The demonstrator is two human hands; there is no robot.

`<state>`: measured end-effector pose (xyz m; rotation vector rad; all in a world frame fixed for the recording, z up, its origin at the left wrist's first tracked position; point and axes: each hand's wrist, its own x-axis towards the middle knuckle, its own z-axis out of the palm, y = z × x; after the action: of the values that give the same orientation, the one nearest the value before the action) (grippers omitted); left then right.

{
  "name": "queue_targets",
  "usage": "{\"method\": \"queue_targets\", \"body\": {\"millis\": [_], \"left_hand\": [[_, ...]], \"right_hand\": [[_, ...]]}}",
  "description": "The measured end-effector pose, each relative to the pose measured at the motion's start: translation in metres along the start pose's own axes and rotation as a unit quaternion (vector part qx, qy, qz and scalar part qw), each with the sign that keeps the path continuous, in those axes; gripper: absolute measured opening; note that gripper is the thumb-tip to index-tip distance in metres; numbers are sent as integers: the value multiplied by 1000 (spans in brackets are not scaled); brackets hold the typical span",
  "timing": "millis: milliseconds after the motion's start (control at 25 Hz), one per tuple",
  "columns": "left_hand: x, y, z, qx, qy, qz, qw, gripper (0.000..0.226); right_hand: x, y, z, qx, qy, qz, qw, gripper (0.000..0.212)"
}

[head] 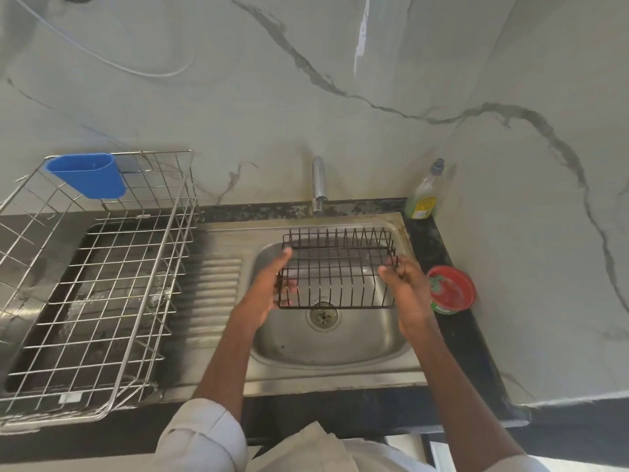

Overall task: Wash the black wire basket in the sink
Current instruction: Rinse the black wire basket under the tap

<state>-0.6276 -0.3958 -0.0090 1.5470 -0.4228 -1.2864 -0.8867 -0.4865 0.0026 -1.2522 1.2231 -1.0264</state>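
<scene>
Black wire basket (337, 267): held over sink (340, 362) basin, inside its rim.
Left hand (269, 287): fingers flat against left edge.
Right hand (405, 281): fingers curled around right edge.

A small rectangular black wire basket (337, 267), made of thin parallel bars with upright sides, is held level above the bowl of a stainless-steel sink (326, 338), over the round drain. The left hand (269, 287) touches its left end with straight fingers, and the right hand (406, 287) grips its right end.
</scene>
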Motion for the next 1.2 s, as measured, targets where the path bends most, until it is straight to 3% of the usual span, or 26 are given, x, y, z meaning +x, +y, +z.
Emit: {"method": "queue_targets", "body": {"millis": [80,160,240,320,480,520,640,680,760,880,960,1040,1120,1200], "left_hand": [[-1,3,5,-2,10,66,998,60],[-1,3,6,-29,12,132,991,51],[-4,-10,4,-10,12,141,990,51],[-9,-26,4,18,22,116,993,53],[-6,-19,-4,-27,5,135,990,49],[-5,-17,-4,-32,2,132,991,55],[-11,-17,5,50,10,84,995,91],[-12,-18,5,63,5,79,995,97],[-11,-11,0,24,-28,78,996,87],[-4,4,1,-141,-82,50,985,55],[-1,10,18,-184,-77,18,980,41],[3,18,36,-221,-68,12,973,43],[3,30,57,-242,-70,21,967,49],[6,34,76,-218,-58,40,973,40]], "right_hand": [[-3,-13,1,3,-14,-82,997,6],[-6,-14,6,27,9,-140,990,29],[-10,4,12,19,25,-98,995,38],[-16,21,12,-16,24,-8,1000,34],[-12,16,7,10,31,-79,996,35],[-10,18,10,-2,40,-83,996,34],[-4,45,14,-27,47,38,998,35],[-2,56,8,-14,49,41,998,37],[14,71,-10,15,43,31,998,36],[28,64,-29,23,8,45,999,26],[30,64,-36,-7,-5,66,998,22],[28,68,-43,-76,-14,67,995,12],[30,67,-55,-147,11,46,988,10],[43,58,-68,-253,95,5,963,21]]}}
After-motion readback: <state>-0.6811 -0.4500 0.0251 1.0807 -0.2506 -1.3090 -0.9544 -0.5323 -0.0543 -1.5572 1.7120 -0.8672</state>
